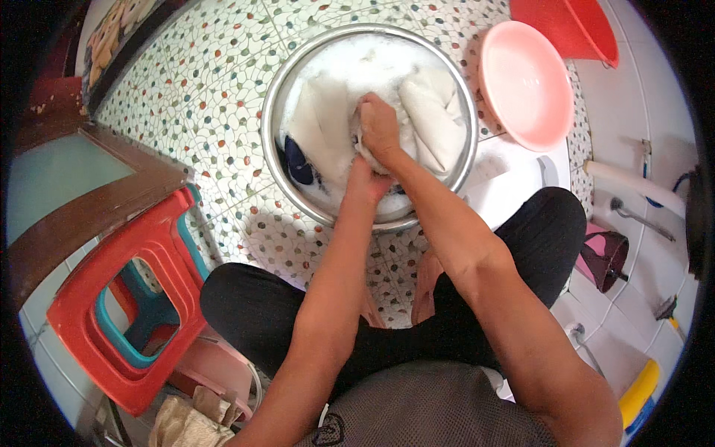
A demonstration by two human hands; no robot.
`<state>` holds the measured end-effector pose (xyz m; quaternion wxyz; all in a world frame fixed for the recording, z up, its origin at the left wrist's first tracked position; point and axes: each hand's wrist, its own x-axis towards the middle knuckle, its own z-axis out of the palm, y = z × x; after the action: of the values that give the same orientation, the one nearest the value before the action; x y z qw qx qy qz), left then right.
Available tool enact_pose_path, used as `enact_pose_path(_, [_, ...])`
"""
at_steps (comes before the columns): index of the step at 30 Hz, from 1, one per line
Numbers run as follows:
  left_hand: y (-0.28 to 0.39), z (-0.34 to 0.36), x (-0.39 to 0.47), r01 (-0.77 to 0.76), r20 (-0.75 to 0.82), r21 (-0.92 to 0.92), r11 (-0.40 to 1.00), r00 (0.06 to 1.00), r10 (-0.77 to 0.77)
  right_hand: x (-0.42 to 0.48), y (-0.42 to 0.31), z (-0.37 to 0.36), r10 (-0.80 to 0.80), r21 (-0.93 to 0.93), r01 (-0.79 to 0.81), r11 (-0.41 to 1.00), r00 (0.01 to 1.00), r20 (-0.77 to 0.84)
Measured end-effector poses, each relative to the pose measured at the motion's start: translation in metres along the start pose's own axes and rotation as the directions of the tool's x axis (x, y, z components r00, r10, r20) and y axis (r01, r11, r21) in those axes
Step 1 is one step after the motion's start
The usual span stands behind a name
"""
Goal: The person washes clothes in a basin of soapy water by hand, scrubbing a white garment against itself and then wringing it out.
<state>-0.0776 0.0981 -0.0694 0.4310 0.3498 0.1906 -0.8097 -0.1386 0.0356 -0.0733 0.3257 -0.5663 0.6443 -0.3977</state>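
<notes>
A round metal basin stands on the floor before me, holding foamy water and a cream-white cloth garment. Over the middle of the basin, my right hand is clenched around a bunched part of the pale cloth. My left hand grips the same bunch just below, nearer to me; its fingers are largely hidden by the cloth. Another broad fold of cream fabric spreads to the left of my hands. A dark navy piece of cloth shows at the basin's left wall, partly under the suds.
A pink plastic basin leans at the right, beside a red plastic container. Stacked red and teal plastic stools lie sideways at my left, near a brown door frame. A white fixture borders the metal basin's right side.
</notes>
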Motion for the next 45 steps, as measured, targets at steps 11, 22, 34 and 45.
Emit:
enact_pose_path(11, [0.006,-0.035,0.019,0.125,0.440,-0.181,0.976,0.897,-0.034,-0.020,-0.005,0.003,0.072,-0.045,-0.077,0.996,0.993,-0.094])
enact_pose_path(22, [0.024,-0.049,0.027,0.140,0.523,-0.061,0.988,0.848,-0.088,-0.053,-0.038,-0.011,0.422,0.634,-0.455,0.626,0.881,0.216])
enact_pose_path(34, [-0.004,-0.006,0.009,0.002,0.010,-0.120,0.993,1.000,-0.001,0.017,0.034,0.003,0.306,0.399,-0.286,0.871,0.952,0.015])
enact_pose_path(45, [-0.002,-0.030,0.014,-0.036,0.088,0.049,0.998,0.996,0.032,-0.046,-0.032,-0.012,0.005,-0.265,0.007,0.964,0.999,0.042])
